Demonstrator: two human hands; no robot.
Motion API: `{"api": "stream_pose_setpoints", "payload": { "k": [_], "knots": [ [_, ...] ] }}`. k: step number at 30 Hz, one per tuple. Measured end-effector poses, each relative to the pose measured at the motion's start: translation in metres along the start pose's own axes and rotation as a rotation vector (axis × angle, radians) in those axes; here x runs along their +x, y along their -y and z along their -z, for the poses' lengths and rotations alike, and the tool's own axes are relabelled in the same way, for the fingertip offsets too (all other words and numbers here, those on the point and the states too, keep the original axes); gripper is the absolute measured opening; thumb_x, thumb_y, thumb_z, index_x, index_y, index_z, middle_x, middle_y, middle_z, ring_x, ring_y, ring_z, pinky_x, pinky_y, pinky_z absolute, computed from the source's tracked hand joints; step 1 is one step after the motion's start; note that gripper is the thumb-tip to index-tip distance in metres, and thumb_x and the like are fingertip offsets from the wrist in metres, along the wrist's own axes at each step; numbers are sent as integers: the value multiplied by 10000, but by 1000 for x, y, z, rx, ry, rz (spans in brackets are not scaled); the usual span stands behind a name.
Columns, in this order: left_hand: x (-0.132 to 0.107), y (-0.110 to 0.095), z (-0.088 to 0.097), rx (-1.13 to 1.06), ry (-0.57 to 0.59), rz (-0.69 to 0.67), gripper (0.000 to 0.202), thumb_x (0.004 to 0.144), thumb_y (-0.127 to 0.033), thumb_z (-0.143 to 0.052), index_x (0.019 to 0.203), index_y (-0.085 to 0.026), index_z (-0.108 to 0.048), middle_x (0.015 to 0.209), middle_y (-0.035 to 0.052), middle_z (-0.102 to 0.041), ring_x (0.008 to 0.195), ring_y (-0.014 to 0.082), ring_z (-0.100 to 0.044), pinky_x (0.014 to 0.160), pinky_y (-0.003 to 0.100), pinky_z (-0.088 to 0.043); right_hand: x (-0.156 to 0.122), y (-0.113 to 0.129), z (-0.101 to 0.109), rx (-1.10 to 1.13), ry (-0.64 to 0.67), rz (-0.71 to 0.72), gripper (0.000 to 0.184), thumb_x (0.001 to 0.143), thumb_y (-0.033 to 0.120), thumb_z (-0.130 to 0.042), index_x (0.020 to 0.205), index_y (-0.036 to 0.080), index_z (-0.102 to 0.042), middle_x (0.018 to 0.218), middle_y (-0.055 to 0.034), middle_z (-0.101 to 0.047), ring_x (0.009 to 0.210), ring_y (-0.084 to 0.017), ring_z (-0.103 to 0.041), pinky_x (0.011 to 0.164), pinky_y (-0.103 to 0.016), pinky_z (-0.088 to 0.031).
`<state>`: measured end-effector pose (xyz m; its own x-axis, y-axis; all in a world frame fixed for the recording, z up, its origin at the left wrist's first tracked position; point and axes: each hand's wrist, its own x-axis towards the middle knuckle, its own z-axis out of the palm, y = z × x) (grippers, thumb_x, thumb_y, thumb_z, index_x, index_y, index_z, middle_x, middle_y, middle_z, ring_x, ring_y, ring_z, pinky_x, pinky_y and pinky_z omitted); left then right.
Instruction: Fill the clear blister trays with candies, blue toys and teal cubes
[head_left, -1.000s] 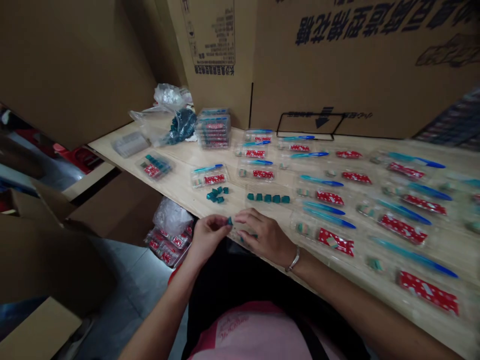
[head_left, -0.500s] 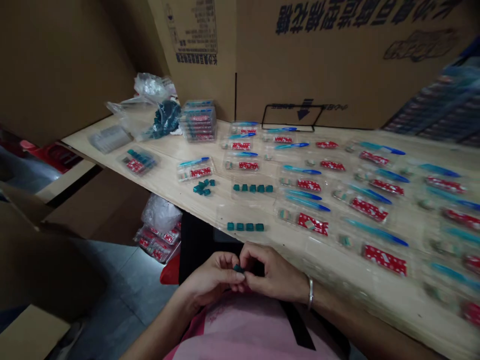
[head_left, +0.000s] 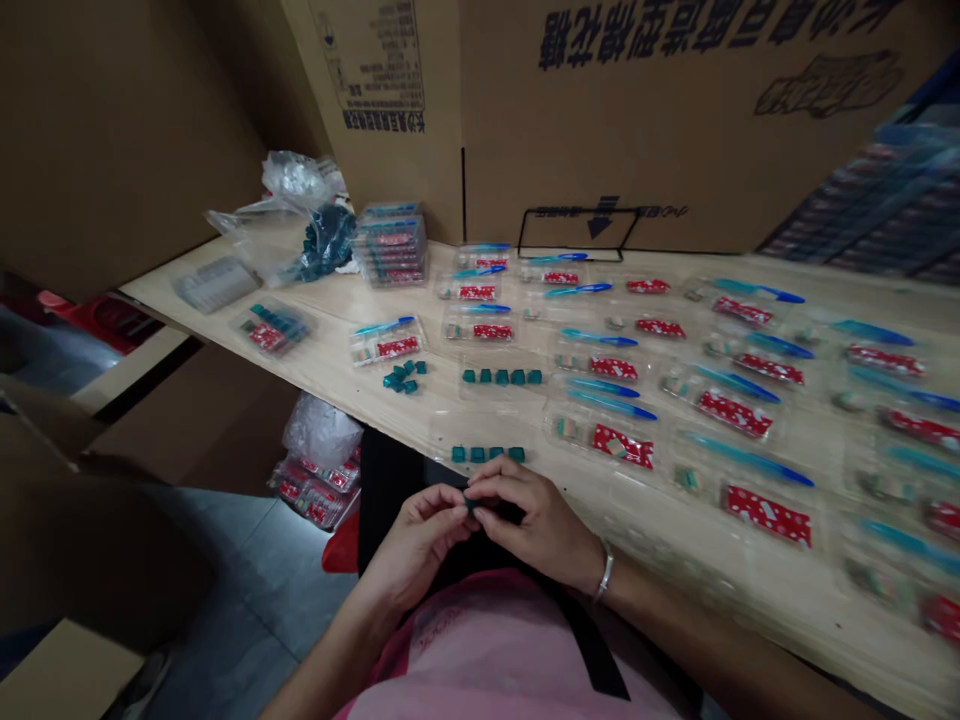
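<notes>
Both hands meet at the table's front edge, above my lap. Between their fingertips sits a small dark teal block [head_left: 471, 506], mostly covered by the fingers. My left hand [head_left: 421, 535] pinches it from the left, and my right hand [head_left: 529, 515] grips it from the right. Just beyond them, a clear plastic tray holds a row of several teal blocks [head_left: 478, 454]. Farther back, another clear tray has a second row of teal blocks [head_left: 502, 377]. To its left lies a loose pile of teal blocks [head_left: 403, 376] on the wooden table [head_left: 360, 385].
Clear trays with blue pens and red dotted packets [head_left: 769, 513] cover the table's right side. Packed trays [head_left: 390, 245] are stacked at the back, beside a plastic bag of teal blocks [head_left: 326, 240]. A large cardboard box [head_left: 675, 130] stands behind. Bagged packs [head_left: 319, 490] sit below the left edge.
My two hands have risen slightly away from my lap towards the near tray, still pinching the teal block together. The block is now more covered by my fingers.
</notes>
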<state>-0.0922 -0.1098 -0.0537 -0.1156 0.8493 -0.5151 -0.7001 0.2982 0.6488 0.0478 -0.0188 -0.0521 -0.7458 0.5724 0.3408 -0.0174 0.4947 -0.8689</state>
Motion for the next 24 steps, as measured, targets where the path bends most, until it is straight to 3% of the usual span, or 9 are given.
{"api": "stream_pose_setpoints", "payload": {
  "k": [6,9,14,19,24],
  "knots": [
    [9,-1,-5,-36,-4,41,295,590,-225,-812,756,-136,-585,610,-17,-621,488,63,-584,495,140,-467,3,1,-2,292,6,-367,118,761,170,-603,865,183,-656,812,-16,-617,693,-115,-611,636,-244,-520],
    [9,1,-8,-27,5,45,341,584,-226,-816,835,-135,-603,652,0,-648,500,77,-606,497,148,-482,-1,2,0,329,-26,-446,64,781,214,-602,817,175,-639,730,-4,-632,640,-109,-605,612,-237,-519],
    [4,1,-10,-7,-29,30,310,554,-191,-821,795,-116,-641,658,18,-672,495,87,-613,499,160,-496,-8,8,5,206,44,-266,141,759,136,-604,877,198,-650,918,-30,-613,800,-129,-615,680,-250,-531],
    [2,-2,-8,8,22,123,277,548,-209,-813,749,-114,-647,623,34,-667,493,113,-621,480,171,-486,-6,8,11,50,109,-54,143,817,102,-549,867,195,-645,857,-28,-629,804,-123,-602,719,-262,-501],
    [-1,-5,-9,82,26,88,241,568,-137,-747,790,-114,-655,664,22,-659,510,81,-592,514,168,-484,-3,9,7,-152,214,81,160,798,117,-573,938,182,-613,918,-53,-628,864,-157,-574,777,-299,-494]
  ]
}}
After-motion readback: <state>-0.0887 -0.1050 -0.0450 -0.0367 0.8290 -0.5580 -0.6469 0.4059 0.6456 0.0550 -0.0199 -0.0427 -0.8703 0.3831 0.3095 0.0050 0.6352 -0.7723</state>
